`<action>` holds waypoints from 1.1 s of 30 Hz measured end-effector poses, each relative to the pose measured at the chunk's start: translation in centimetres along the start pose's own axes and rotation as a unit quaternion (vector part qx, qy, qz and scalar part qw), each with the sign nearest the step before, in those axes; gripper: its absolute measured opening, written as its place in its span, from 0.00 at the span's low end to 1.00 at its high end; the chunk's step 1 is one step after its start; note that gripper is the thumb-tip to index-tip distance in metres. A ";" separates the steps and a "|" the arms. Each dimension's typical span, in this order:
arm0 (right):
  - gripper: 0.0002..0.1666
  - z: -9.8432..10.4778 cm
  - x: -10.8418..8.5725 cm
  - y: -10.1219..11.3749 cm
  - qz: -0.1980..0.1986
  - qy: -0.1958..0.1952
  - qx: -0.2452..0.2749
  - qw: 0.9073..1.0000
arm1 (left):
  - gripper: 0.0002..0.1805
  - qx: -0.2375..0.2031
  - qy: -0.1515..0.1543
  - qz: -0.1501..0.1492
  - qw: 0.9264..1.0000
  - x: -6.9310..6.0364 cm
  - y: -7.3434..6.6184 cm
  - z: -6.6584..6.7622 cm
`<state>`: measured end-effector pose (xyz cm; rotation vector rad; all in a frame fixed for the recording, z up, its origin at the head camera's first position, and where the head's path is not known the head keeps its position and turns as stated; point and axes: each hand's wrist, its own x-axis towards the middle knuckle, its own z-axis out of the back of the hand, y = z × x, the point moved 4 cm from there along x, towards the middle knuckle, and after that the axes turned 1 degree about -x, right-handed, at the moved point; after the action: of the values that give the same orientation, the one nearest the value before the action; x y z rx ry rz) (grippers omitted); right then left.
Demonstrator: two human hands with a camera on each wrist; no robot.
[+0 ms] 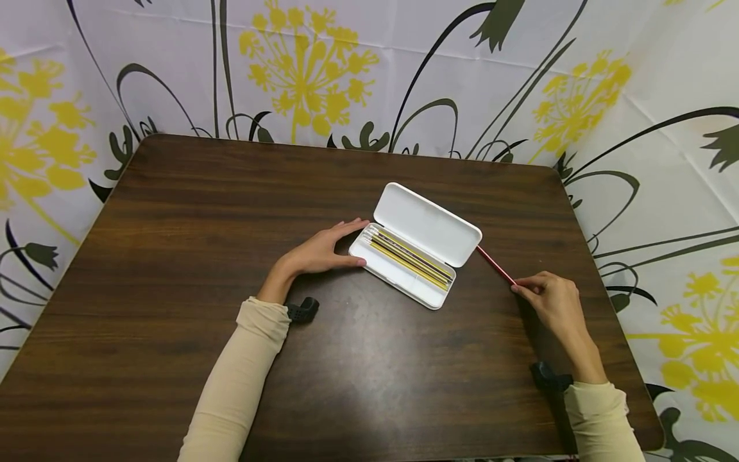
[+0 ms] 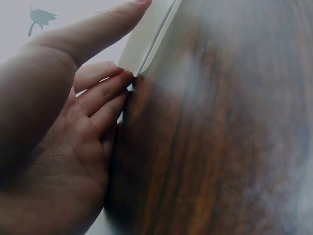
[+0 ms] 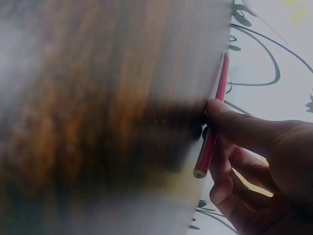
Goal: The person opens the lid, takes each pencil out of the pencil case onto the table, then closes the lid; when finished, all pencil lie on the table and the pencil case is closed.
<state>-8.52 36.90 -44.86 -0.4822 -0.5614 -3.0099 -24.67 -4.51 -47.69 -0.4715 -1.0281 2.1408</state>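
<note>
A white pencil case (image 1: 398, 280) lies with its lid (image 1: 427, 224) folded back on the dark wooden table. Several yellow and dark-striped pencils (image 1: 410, 260) lie side by side inside it. My left hand (image 1: 317, 251) holds the case's left end, thumb at the near corner and fingers at the far one; the left wrist view shows the case corner (image 2: 139, 49) between them. To the right of the case, my right hand (image 1: 551, 301) pinches a red pencil (image 1: 495, 264) between thumb and fingers. In the head view its far end meets the lid's right corner, partly hidden there.
The brown table (image 1: 190, 269) stretches well out to the left of the case. A white cloth with yellow and dark flower prints (image 1: 346, 77) hangs behind the table and along its sides. Each wrist wears a black band, such as the left one (image 1: 303, 310).
</note>
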 end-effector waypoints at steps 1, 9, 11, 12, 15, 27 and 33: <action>0.06 0.0 0.0 0.0 0.001 0.003 0.000 1.000 | 0.47 0.000 0.001 0.001 1.000 0.0 0.0 0.0; 0.09 0.0 0.4 0.1 -0.017 0.028 -0.008 0.999 | 0.47 0.005 0.004 0.010 1.000 -0.2 0.0 0.1; 0.09 0.0 0.4 0.1 -0.019 0.031 -0.011 0.999 | 0.47 0.005 0.005 0.014 1.000 -0.2 0.0 0.1; 0.10 0.1 0.4 0.1 -0.021 0.032 -0.013 0.999 | 0.47 0.004 0.005 0.014 1.000 -0.2 0.0 0.1; 0.10 0.7 0.6 0.5 -0.022 0.025 -0.016 0.999 | 0.47 0.002 0.006 0.016 1.000 -0.2 0.0 0.1; 0.09 4.8 5.2 6.2 0.050 -0.043 0.019 0.998 | 0.48 0.002 0.006 0.017 1.000 -0.3 0.0 0.1; 0.08 3.7 7.7 10.4 0.074 -0.011 0.063 0.995 | 0.47 0.005 0.003 0.013 1.000 -0.1 0.0 0.0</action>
<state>-13.74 28.62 -35.61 -0.5234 -0.6785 -2.8117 -24.57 -4.59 -47.66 -0.4873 -1.0131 2.1648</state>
